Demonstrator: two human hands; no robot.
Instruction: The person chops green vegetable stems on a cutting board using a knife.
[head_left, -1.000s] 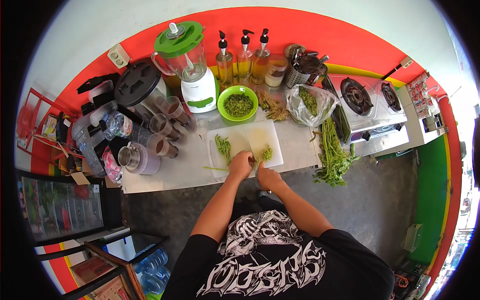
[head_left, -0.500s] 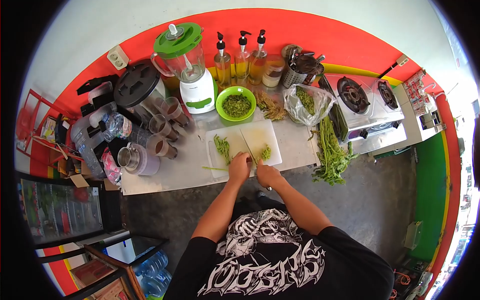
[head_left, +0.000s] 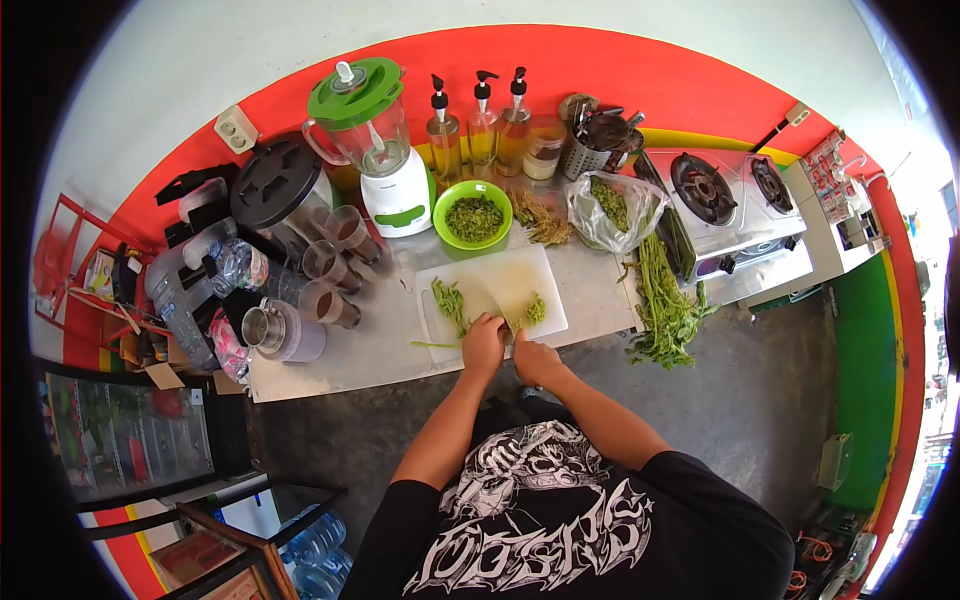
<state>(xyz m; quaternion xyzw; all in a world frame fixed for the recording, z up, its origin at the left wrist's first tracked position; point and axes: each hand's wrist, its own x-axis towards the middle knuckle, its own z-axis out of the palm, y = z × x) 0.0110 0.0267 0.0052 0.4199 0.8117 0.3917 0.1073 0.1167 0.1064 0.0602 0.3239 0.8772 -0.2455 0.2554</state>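
My left hand (head_left: pixel 484 345) is curled at the near edge of the white cutting board (head_left: pixel 500 268), fingers closed on green stalks mostly hidden beneath them. A thin green stem (head_left: pixel 436 345) lies to its left. My right hand (head_left: pixel 538 362) grips a knife; its handle is inside my fist and its blade (head_left: pixel 508 318), hard to see, lies over the board beside my left fingertips. Leafy green pieces (head_left: pixel 450 304) rest on the board's left part. Finely chopped greens (head_left: pixel 535 311) sit to the right of the blade.
Behind the board stand a green bowl (head_left: pixel 474 243) of chopped greens, a blender (head_left: pixel 395 195), pump bottles (head_left: pixel 482 135) and a plastic bag (head_left: pixel 630 235) of greens. Long leafy stalks (head_left: pixel 660 310) hang over the counter's front edge near the stove (head_left: pixel 725 210). Cups (head_left: pixel 328 303) and a flask (head_left: pixel 290 332) stand left.
The knife blade has tilted lower and further left over the board, and now shows less clearly. Both hands remain at the board's near edge. The whole view has shifted slightly.
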